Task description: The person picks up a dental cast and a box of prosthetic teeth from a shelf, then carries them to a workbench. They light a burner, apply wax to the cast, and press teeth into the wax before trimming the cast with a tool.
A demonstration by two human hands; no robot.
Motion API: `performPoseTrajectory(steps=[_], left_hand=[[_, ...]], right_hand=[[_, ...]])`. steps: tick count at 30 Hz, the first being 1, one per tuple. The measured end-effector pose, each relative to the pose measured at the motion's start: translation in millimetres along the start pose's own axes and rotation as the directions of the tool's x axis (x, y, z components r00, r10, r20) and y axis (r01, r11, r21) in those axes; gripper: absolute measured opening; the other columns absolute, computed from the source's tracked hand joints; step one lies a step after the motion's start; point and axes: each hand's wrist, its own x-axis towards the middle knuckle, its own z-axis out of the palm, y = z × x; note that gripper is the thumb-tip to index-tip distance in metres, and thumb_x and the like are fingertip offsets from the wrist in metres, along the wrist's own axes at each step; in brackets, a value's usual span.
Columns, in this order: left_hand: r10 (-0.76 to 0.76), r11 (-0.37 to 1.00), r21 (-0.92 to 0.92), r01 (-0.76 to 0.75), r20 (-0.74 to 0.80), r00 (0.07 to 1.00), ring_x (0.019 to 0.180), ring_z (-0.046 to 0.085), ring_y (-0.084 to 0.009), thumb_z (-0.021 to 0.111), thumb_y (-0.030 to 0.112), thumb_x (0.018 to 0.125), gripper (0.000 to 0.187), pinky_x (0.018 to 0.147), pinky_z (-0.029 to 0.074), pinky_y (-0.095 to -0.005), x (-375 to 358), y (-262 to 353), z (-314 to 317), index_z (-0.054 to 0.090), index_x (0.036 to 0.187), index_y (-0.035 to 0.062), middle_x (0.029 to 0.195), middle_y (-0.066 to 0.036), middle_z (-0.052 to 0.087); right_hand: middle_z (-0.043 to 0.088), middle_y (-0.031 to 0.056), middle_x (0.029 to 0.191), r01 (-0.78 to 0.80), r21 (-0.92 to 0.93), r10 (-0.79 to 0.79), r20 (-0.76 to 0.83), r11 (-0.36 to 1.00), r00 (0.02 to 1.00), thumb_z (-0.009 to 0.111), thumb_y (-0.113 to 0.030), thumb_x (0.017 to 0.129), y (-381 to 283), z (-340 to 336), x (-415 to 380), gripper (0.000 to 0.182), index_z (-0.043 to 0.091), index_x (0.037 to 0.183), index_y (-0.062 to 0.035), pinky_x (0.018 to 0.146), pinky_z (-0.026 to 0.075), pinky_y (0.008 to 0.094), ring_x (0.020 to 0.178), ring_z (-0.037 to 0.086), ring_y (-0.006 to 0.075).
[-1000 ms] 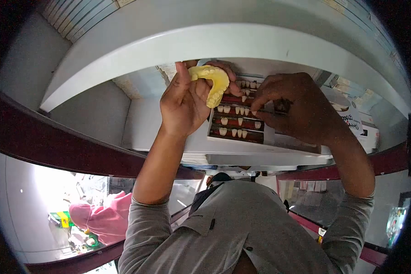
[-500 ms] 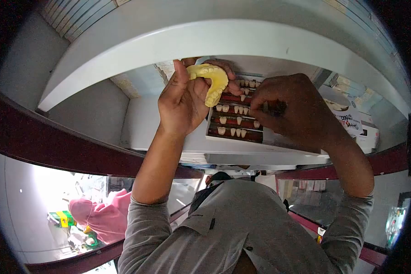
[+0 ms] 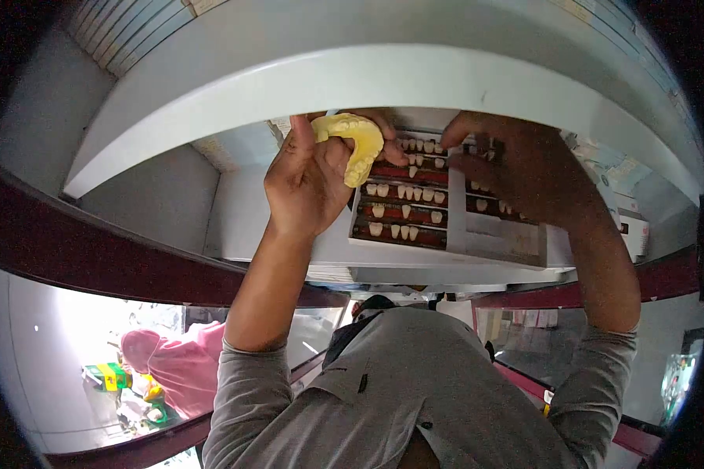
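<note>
Right hand [image 3: 520,168] had shifted farther back over the artificial-teeth tray [image 3: 455,219], thumb and forefinger parted, other fingers unclear. Left hand [image 3: 309,187] gripped the yellow dental cast [image 3: 370,147] by the tray's far-left corner; a loosened grip risked dropping it onto the tray.

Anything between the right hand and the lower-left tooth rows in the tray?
Nothing visible: the right hand is over the upper right of the tray, and those tooth rows lie uncovered. The left hand, with the yellow dental model, overlaps the tray's upper-left edge in this view.
</note>
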Motion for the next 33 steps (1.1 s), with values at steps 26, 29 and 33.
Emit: performPoseTrajectory(steps=[26, 29, 33], left_hand=[[-0.004, 1.000, -0.021, 0.004, 0.001, 1.000, 0.101, 0.060, -0.0399, 0.029, 0.053, 0.105, 0.060, 0.092, 0.048, -0.0505, -1.8, -0.5, -0.3, 0.042, 0.137, 0.0034, 0.112, -0.029, 0.059], [0.015, 0.999, -0.042, -0.015, 0.006, 1.000, 0.099, 0.061, -0.0393, 0.028, 0.052, 0.106, 0.060, 0.092, 0.048, -0.0482, -2.3, 0.1, -3.3, 0.042, 0.138, 0.0032, 0.111, -0.028, 0.058], [0.028, 0.998, -0.056, -0.030, -0.035, 0.999, 0.097, 0.063, -0.0365, 0.025, 0.050, 0.107, 0.061, 0.090, 0.050, -0.0439, -2.2, 1.4, -1.9, 0.042, 0.135, -0.0008, 0.110, -0.028, 0.059]], right_hand=[[0.068, 0.0170, 0.078, 0.029, 0.000, -0.029, 0.072, 1.000, 0.997, 0.067, -0.001, 0.075, 9.1, 13.7, 9.7, 0.002, 0.067, 0.075, 0.0008, 0.081, 0.055, 0.0423, 0.079, 0.069, 0.0319], [0.069, 0.0139, 0.088, 0.014, -0.087, 0.001, 0.178, 0.996, 0.984, 0.066, -0.006, 0.084, 1.9, 6.9, 12.6, 0.006, 0.068, 0.086, -0.0019, 0.083, 0.056, 0.0404, 0.086, 0.069, 0.0274], [0.070, 0.0106, 0.097, -0.049, -0.191, 0.113, 0.343, 0.980, 0.933, 0.065, -0.013, 0.092, -5.6, 2.5, 19.4, 0.010, 0.070, 0.096, -0.0047, 0.084, 0.056, 0.0388, 0.091, 0.069, 0.0231]])
